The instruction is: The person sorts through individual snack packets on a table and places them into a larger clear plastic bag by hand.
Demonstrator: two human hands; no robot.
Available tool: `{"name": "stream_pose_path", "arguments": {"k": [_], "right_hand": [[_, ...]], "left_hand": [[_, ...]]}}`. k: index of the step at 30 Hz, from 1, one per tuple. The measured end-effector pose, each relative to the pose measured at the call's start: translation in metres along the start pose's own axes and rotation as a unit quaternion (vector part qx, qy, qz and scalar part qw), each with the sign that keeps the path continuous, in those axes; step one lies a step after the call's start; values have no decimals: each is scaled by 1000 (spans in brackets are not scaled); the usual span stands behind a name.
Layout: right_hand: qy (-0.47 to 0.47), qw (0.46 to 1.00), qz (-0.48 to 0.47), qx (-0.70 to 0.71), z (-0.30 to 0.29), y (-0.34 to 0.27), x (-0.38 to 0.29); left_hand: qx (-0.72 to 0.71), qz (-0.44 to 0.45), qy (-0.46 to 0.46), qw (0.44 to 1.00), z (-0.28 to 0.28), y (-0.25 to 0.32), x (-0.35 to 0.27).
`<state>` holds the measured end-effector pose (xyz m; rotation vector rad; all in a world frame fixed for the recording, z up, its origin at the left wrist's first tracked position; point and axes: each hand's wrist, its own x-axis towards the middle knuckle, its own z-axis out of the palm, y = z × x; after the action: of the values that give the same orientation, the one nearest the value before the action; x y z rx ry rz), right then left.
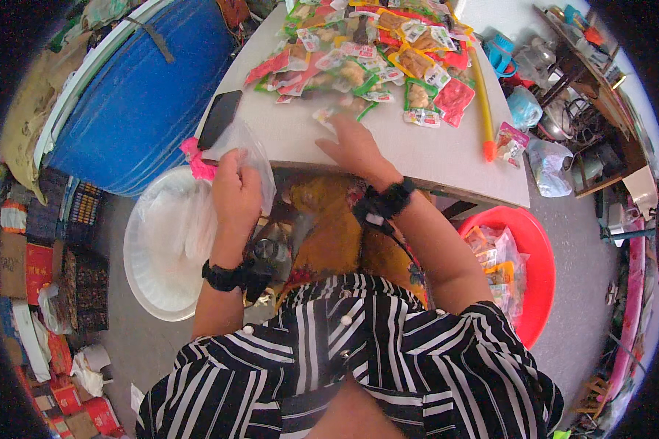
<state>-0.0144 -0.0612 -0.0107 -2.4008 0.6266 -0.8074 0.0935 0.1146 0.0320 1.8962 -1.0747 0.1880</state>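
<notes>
My left hand [236, 184] grips a clear plastic bag [259, 164] at the near left edge of the white table [296, 145]. Over the table, my right hand [357, 148] is blurred, its thumb apart from its fingers. Its fingertips are at a small vacuum-sealed snack packet [324, 117] at the near side of the pile; whether they touch it I cannot tell. Many snack packets [357, 74] in green, red and yellow wrappers cover the far part of the table. A green-edged packet [419, 101] and a red packet [454, 102] lie at the pile's near right.
A black phone [219, 118] and pink plastic [197, 159] lie left on the table. A yellow tube [482, 99] runs along its right side, beside a loose packet [510, 144]. Below stand a white basin [143, 263] with clear bags and a red basin [541, 274] holding filled bags. A blue barrel [143, 99] is left.
</notes>
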Motion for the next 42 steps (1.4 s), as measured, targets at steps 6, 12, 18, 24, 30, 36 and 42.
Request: {"name": "stream_pose_path", "arguments": {"k": [6, 12, 18, 24, 30, 36, 42], "right_hand": [[19, 955, 0, -297, 21, 13, 18], [-29, 953, -16, -300, 7, 25, 13], [-45, 983, -32, -176, -26, 37, -33], [-53, 986, -79, -139, -47, 38, -87], [25, 975, -84, -203, -40, 25, -92], [21, 964, -60, -258, -35, 12, -76], [31, 991, -51, -121, -43, 29, -66]], "left_hand": [[109, 116, 56, 986, 2, 13, 27], [129, 87, -50, 987, 37, 17, 40], [147, 18, -189, 971, 102, 1, 37], [68, 85, -237, 965, 129, -2, 19], [81, 132, -226, 962, 132, -6, 19], [59, 124, -212, 968, 131, -4, 17], [57, 142, -191, 970, 132, -7, 14]]}}
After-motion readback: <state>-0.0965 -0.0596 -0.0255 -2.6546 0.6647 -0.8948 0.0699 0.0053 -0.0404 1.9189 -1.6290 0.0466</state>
